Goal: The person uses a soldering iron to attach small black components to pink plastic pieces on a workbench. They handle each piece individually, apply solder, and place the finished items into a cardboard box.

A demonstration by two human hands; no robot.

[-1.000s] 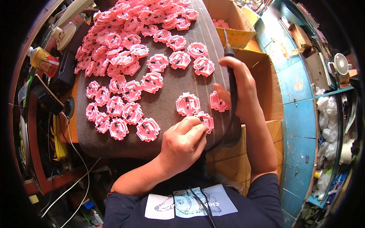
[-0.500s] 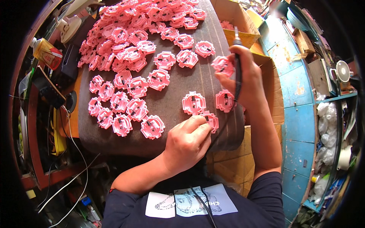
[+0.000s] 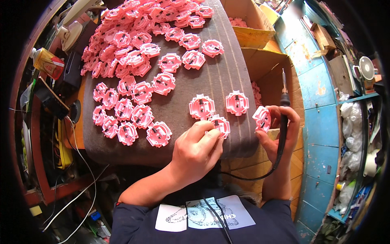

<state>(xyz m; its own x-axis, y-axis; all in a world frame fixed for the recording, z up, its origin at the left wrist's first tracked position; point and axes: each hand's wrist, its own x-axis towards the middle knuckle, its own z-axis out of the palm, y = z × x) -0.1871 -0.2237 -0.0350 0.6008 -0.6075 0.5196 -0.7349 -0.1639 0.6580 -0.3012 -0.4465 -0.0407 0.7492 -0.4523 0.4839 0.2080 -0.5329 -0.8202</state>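
My right hand [image 3: 287, 126] is off the table's right edge, closed around a soldering iron [image 3: 283, 103] whose tip points up and away. Between that hand's thumb and fingers is also a pink plastic part [image 3: 262, 118], tilted on edge. My left hand [image 3: 197, 144] is pinched at the left edge of another pink part [image 3: 220, 127] on the table; its fingertips cover that edge. Just beyond lies a third pink part [image 3: 202, 106], and a further pink part [image 3: 237, 102] lies to its right. Small dark pieces show inside the round parts.
A large heap of pink parts [image 3: 122, 49] covers the far left of the dark table [image 3: 183, 142], with several loose ones nearer. Cardboard boxes [image 3: 266, 61] stand beyond the right edge. The iron's black cable [image 3: 252, 179] loops below my right hand. A blue cabinet [image 3: 321, 130] stands at right.
My right hand has come down and right, off the table edge, with the iron and the pink part. The iron now stands farther right. My left hand keeps its pinch at the same part.
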